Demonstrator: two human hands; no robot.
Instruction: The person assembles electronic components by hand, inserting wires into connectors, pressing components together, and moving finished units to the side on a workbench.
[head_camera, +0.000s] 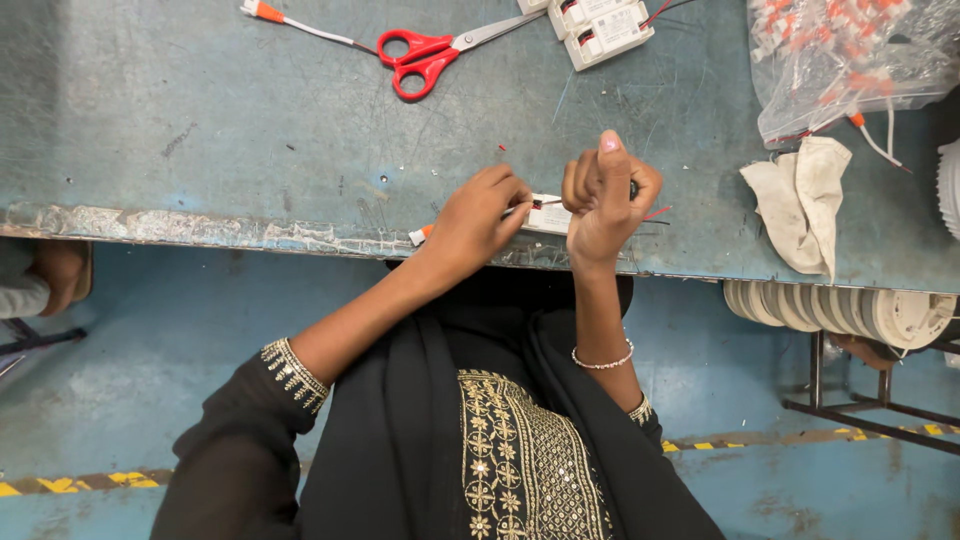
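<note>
Head view shows us our left hand (478, 222) with its fingers (512, 205) pinched on a thin wire (547, 202) just above the near edge of the surface (200, 120). Our right hand (603, 200) is curled into a loose fist, thumb up, closed around something dark that we cannot make out. Between and under both hands lies a small white box (548, 218), resting at the edge of the surface, with red and black leads (656, 214) trailing to its right. The surface is blue-grey metal, scratched and worn, its front lip chipped and peeling. Farther back lie red-handled scissors (425, 55), a white cable (305, 27) with an orange end, and more white boxes (605, 28). To the right sit a clear bag (850, 60) of orange-and-white connectors and a crumpled cream cloth (805, 200). Below that edge hangs a row of white ribbed discs (840, 308). The floor (150, 330) is blue, with a yellow-and-black stripe (60, 485).
</note>
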